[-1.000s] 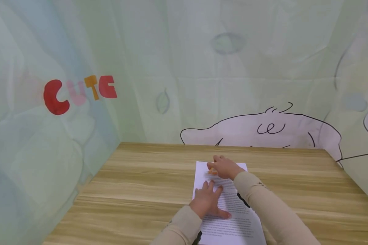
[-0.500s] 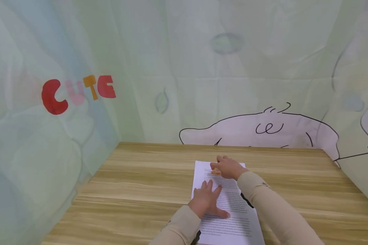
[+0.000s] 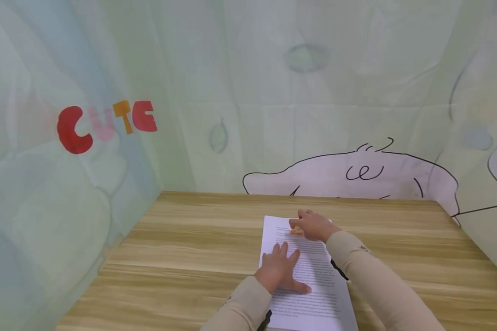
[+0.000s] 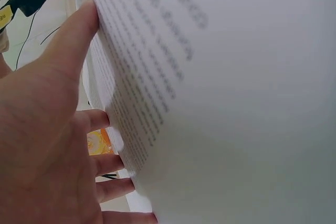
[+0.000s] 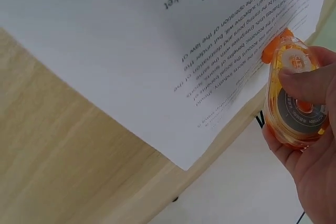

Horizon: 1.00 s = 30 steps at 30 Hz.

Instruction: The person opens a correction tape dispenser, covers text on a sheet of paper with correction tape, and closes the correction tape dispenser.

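A printed sheet of paper (image 3: 314, 308) lies lengthwise on the wooden table, and there may be more sheets under it. My left hand (image 3: 278, 271) rests on its left part with fingers spread and straight; the left wrist view shows the fingertips touching the page. Near the top lines of print, my right hand (image 3: 312, 226) grips an orange see-through correction tape (image 5: 294, 100) between thumb and fingers. The orange tip (image 5: 273, 48) of the correction tape meets the page along a line of text. In the head view most of its body is hidden by the hand.
The wooden table (image 3: 182, 248) reaches back to a pale printed curtain (image 3: 252, 92) with a cartoon animal drawing. On the left the curtain bears coloured letters (image 3: 74, 131). Dark bands show at both wrists.
My right hand has slid a little to the right across the top of the page with the correction tape. The left hand has stayed in place on the paper.
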### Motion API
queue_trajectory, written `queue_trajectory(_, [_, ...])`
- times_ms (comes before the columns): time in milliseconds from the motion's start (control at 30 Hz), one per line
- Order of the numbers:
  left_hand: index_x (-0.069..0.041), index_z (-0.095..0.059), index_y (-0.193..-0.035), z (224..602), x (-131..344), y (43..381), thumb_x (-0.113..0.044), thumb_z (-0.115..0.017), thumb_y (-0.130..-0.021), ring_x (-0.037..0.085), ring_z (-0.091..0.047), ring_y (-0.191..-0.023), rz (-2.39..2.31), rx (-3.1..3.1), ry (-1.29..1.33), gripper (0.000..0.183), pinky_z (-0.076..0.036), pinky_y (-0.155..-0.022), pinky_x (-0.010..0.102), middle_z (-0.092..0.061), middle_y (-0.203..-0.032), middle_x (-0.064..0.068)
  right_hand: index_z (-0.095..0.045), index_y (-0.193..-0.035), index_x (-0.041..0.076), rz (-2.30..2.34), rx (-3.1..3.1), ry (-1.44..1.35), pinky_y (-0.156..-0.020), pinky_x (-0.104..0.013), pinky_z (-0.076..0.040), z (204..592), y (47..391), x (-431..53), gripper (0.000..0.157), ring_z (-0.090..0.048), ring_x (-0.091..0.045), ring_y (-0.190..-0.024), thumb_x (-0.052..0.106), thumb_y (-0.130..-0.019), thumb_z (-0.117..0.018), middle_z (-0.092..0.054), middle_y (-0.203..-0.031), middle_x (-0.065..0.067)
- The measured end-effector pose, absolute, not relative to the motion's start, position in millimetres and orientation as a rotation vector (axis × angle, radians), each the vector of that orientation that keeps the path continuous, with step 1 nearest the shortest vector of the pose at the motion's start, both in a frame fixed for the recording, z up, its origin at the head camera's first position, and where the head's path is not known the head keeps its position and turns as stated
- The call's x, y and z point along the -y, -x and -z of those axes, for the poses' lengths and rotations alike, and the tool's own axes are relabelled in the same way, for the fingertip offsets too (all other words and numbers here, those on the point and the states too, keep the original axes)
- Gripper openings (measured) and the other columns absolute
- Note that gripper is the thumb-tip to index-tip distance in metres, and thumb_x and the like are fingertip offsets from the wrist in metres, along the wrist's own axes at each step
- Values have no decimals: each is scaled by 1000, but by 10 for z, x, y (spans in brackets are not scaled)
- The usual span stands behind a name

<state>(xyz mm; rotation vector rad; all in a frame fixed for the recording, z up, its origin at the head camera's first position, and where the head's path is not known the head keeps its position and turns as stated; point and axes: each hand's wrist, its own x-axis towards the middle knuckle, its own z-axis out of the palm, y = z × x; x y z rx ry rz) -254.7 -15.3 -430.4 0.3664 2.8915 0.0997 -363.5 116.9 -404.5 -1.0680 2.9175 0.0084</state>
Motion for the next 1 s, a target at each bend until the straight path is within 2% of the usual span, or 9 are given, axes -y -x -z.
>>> queue_trajectory(200, [-27, -35, -142, 4322, 114, 2555, -74, -64, -61, 32, -27, -137, -75, -2893, -363, 98, -34, -101, 55, -27, -150, 12, -59, -107, 19, 507, -2986, 923, -80, -48, -46, 4199, 3676, -1452, 38, -52, -27, -92, -6, -80, -47, -54, -106, -13])
queue_trajectory(400, [-20, -36, -141, 4341, 114, 2556, -74, -65, -59, 31, -28, -137, -76, -2922, -363, 102, -36, -100, 54, -29, -149, 12, -57, -115, 14, 776, -3015, 785, -81, -54, -45, 4221, 3585, -1746, 41, -54, -33, -96, -2, -78, -51, -53, -116, -21])
queue_trajectory(567, [-17, -40, -139, 4327, 144, 2536, -74, -63, -62, 30, -27, -137, -54, -2930, -366, 99, -35, -101, 52, -29, -149, 12, -57, -116, 12, 785, -3032, 844, -73, -45, -48, 4194, 3511, -1870, 38, -57, -28, -87, -1, -80, -57, -55, -111, -19])
queue_trajectory(667, [-18, -40, -139, 4301, 154, 2525, -75, -61, -63, 30, -25, -138, -4, -2938, -390, 97, -30, -105, 51, -28, -150, 12, -59, -116, 14, 768, -3037, 846, -69, -41, -49, 4164, 3482, -1907, 38, -57, -27, -86, -2, -81, -58, -56, -108, -19])
queue_trajectory(833, [-18, -41, -139, 4286, 148, 2511, -75, -60, -64, 30, -24, -139, 25, -2952, -427, 96, -20, -112, 48, -27, -150, 12, -60, -117, 17, 711, -3044, 797, -69, -40, -48, 4122, 3442, -1918, 39, -57, -27, -86, -2, -83, -57, -56, -107, -19])
queue_trajectory(1000, [-17, -41, -139, 4311, 149, 2516, -75, -61, -63, 31, -23, -139, -28, -2949, -426, 97, -20, -112, 49, -27, -150, 13, -60, -116, 19, 644, -3053, 778, -70, -40, -48, 4128, 3424, -1878, 40, -56, -28, -85, -2, -82, -57, -57, -106, -19])
